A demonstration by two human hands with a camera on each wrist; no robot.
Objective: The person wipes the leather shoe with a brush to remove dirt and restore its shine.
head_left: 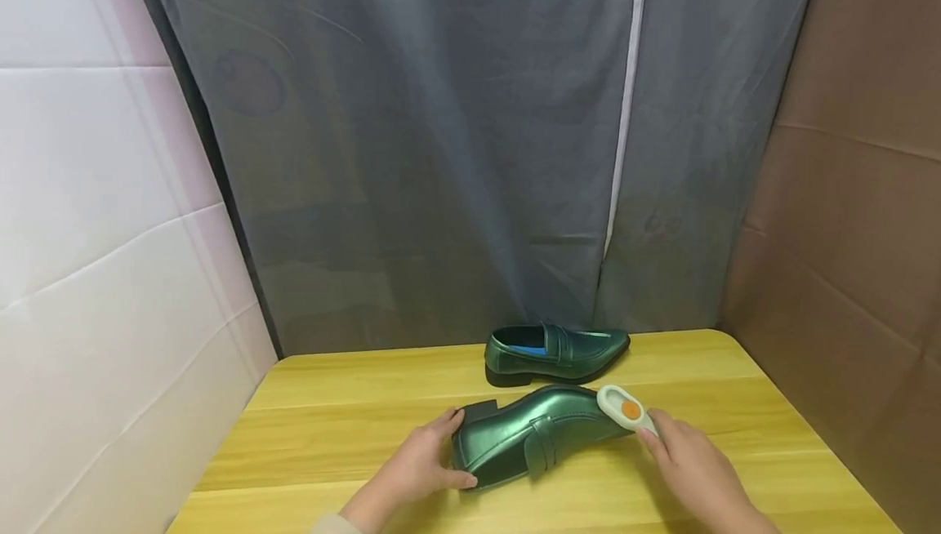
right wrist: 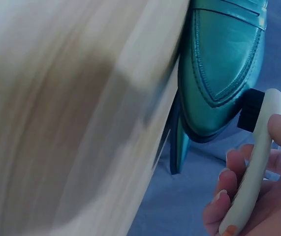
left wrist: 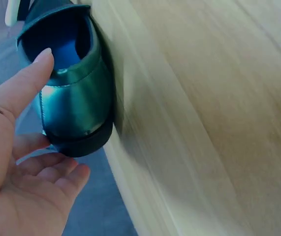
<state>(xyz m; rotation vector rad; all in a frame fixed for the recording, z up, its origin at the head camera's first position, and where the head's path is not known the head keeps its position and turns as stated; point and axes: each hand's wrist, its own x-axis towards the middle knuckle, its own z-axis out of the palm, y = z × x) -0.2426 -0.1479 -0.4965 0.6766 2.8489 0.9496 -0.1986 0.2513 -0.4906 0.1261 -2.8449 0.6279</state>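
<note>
A shiny green loafer [head_left: 503,432] lies tipped on its side, toe to the right, its dark heel facing away. At its heel end my left hand [head_left: 419,465] holds it; in the left wrist view the thumb reaches to the rim of the opening while fingers [left wrist: 29,145] lie by the heel. My right hand [head_left: 694,465] grips a pale-handled shoe brush [right wrist: 258,162] with an orange spot. Its dark bristles [right wrist: 251,109] meet the side of the toe in the right wrist view. Inside the shoe a blue insole [left wrist: 67,53] shows.
The matching green loafer [head_left: 588,352] stands upright just behind, toe to the right. Both shoes are on a yellow wood-grain table [head_left: 331,411]. A grey curtain [head_left: 441,150] hangs behind, with a white panel [head_left: 110,232] at left and a brown one [head_left: 845,191] at right.
</note>
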